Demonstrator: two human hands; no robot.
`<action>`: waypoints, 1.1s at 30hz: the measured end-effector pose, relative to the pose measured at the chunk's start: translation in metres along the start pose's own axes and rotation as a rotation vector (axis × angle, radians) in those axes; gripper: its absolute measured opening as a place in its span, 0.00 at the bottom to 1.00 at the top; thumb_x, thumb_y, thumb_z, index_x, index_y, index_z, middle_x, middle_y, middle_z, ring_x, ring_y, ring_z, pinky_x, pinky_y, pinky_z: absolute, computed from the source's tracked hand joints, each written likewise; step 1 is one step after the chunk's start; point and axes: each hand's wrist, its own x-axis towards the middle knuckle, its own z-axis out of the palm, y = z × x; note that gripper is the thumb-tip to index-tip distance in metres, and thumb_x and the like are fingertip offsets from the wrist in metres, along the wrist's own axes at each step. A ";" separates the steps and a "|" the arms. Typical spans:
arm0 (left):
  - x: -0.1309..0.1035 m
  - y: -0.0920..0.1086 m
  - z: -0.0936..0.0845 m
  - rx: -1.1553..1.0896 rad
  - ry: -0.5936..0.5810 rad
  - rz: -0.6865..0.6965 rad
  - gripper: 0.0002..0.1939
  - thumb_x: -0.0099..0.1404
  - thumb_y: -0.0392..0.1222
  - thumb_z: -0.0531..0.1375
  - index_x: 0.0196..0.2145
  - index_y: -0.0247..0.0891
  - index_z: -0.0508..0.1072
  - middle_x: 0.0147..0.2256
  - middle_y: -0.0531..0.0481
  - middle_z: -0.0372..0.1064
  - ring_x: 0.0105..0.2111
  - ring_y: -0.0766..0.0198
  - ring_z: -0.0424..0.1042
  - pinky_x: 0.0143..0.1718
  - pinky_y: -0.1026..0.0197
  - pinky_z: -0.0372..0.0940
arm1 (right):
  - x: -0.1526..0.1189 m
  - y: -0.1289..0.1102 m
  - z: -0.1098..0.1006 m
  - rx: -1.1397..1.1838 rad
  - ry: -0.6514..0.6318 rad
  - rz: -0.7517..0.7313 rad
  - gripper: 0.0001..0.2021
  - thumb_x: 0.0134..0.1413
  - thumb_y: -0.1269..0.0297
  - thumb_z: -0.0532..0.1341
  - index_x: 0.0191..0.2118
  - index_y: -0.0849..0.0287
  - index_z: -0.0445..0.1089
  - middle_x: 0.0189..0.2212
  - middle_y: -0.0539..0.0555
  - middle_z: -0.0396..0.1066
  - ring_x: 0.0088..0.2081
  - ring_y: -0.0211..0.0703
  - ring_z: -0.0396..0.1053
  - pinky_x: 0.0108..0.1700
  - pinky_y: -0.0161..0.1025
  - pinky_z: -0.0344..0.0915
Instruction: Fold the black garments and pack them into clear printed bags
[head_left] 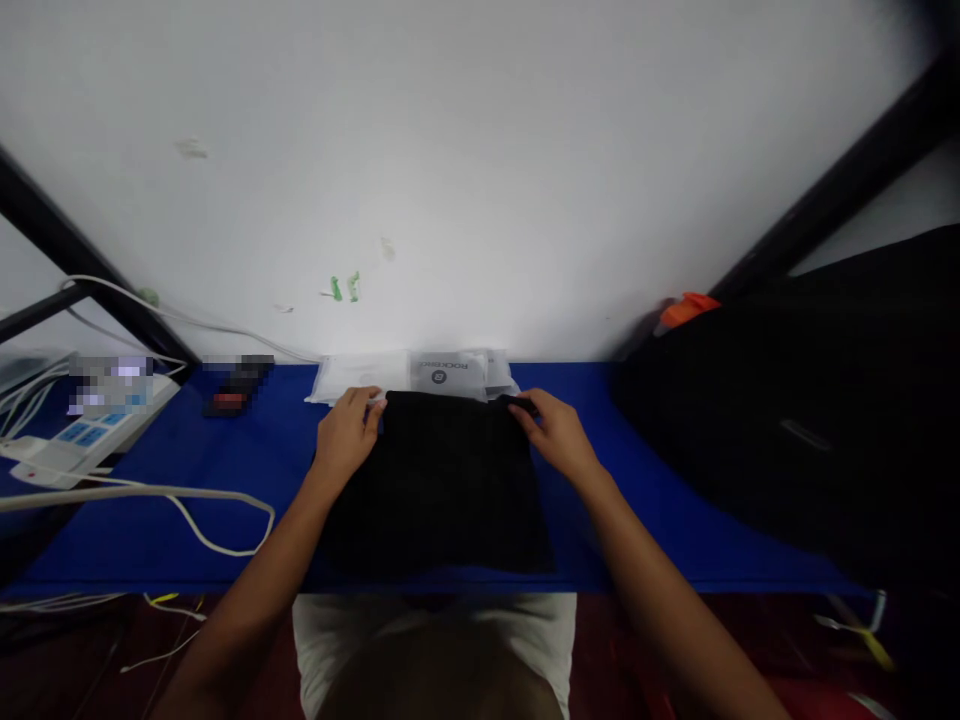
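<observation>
A piece of black cloth [442, 485] lies spread on the blue table in front of me, its near edge close to the table's front edge. It looks like a folded garment, but its exact kind is too dark to tell. My left hand [349, 432] pinches its far left corner between thumb and fingers. At the far right corner my right hand [553, 428] grips the fabric, with a bit of the dark edge showing between thumb and fingers. Just behind the cloth are several flat packets in translucent plastic [450, 374], one with printed lettering.
A white power strip [97, 430] with tangled white cables [217, 495] sits on the left of the blue table [202, 470]. A dark, partly blurred-out object [238, 388] lies near the wall. A large black bag [780, 430] fills the right side, with something orange [688, 308] behind it.
</observation>
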 end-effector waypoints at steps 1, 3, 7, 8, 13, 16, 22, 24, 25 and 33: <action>0.000 0.002 0.001 0.037 0.047 0.010 0.14 0.71 0.45 0.52 0.49 0.38 0.70 0.44 0.43 0.71 0.42 0.56 0.72 0.45 0.55 0.67 | 0.003 -0.003 0.003 -0.062 0.044 0.014 0.10 0.63 0.63 0.54 0.45 0.59 0.67 0.39 0.60 0.71 0.42 0.54 0.70 0.44 0.51 0.69; -0.007 0.005 0.002 0.080 0.040 0.095 0.14 0.71 0.44 0.53 0.50 0.37 0.69 0.44 0.43 0.71 0.44 0.55 0.71 0.47 0.54 0.66 | 0.001 -0.010 0.010 -0.161 0.097 -0.005 0.13 0.63 0.64 0.53 0.50 0.62 0.66 0.44 0.64 0.69 0.47 0.58 0.68 0.47 0.53 0.68; -0.029 -0.002 0.002 0.124 -0.333 0.249 0.13 0.69 0.47 0.57 0.47 0.38 0.71 0.44 0.44 0.71 0.44 0.53 0.70 0.46 0.52 0.65 | -0.020 -0.024 0.024 -0.157 -0.133 -0.197 0.12 0.65 0.62 0.54 0.50 0.62 0.66 0.43 0.62 0.70 0.46 0.55 0.68 0.49 0.51 0.68; -0.033 -0.006 0.003 0.147 -0.409 0.238 0.15 0.67 0.48 0.59 0.47 0.38 0.71 0.44 0.44 0.71 0.45 0.52 0.70 0.46 0.52 0.65 | -0.026 -0.027 0.028 -0.149 -0.211 -0.236 0.12 0.64 0.61 0.56 0.49 0.62 0.66 0.43 0.61 0.71 0.45 0.54 0.68 0.48 0.50 0.69; -0.037 -0.012 -0.001 0.133 -0.470 0.213 0.07 0.67 0.43 0.59 0.40 0.38 0.70 0.43 0.45 0.70 0.43 0.54 0.68 0.46 0.52 0.64 | -0.036 -0.032 0.030 -0.195 -0.361 -0.261 0.06 0.61 0.65 0.60 0.40 0.62 0.68 0.41 0.62 0.71 0.43 0.53 0.69 0.45 0.49 0.68; -0.038 -0.001 -0.020 0.024 -0.441 0.234 0.05 0.69 0.42 0.56 0.37 0.39 0.69 0.40 0.47 0.70 0.42 0.56 0.68 0.44 0.54 0.64 | -0.037 -0.038 0.005 -0.151 -0.398 -0.232 0.04 0.62 0.66 0.60 0.35 0.59 0.67 0.34 0.57 0.70 0.38 0.49 0.69 0.40 0.44 0.67; -0.067 0.020 -0.057 -0.190 -0.773 0.049 0.10 0.68 0.49 0.57 0.42 0.43 0.70 0.38 0.53 0.71 0.36 0.62 0.72 0.38 0.61 0.65 | -0.065 -0.056 -0.041 0.047 -0.715 -0.122 0.05 0.54 0.66 0.66 0.34 0.57 0.69 0.33 0.52 0.72 0.34 0.43 0.71 0.33 0.36 0.61; -0.076 0.018 -0.055 -0.268 -0.909 -0.083 0.12 0.69 0.50 0.56 0.44 0.43 0.70 0.36 0.53 0.71 0.32 0.63 0.72 0.31 0.64 0.67 | -0.069 -0.058 -0.039 0.143 -0.836 -0.048 0.07 0.54 0.62 0.66 0.37 0.57 0.71 0.30 0.50 0.74 0.31 0.42 0.71 0.30 0.34 0.60; -0.079 0.016 -0.052 -0.309 -0.944 -0.144 0.13 0.69 0.51 0.54 0.45 0.42 0.70 0.35 0.53 0.71 0.30 0.64 0.72 0.27 0.65 0.67 | -0.066 -0.057 -0.036 0.184 -0.851 -0.024 0.08 0.56 0.60 0.65 0.39 0.57 0.71 0.28 0.50 0.74 0.29 0.41 0.71 0.29 0.34 0.59; -0.077 0.000 -0.019 -0.179 -0.486 0.130 0.15 0.69 0.50 0.56 0.49 0.42 0.71 0.48 0.45 0.71 0.49 0.56 0.71 0.52 0.51 0.67 | 0.035 -0.017 0.010 0.045 -0.129 0.264 0.12 0.58 0.57 0.60 0.42 0.58 0.68 0.40 0.60 0.74 0.45 0.53 0.70 0.43 0.43 0.63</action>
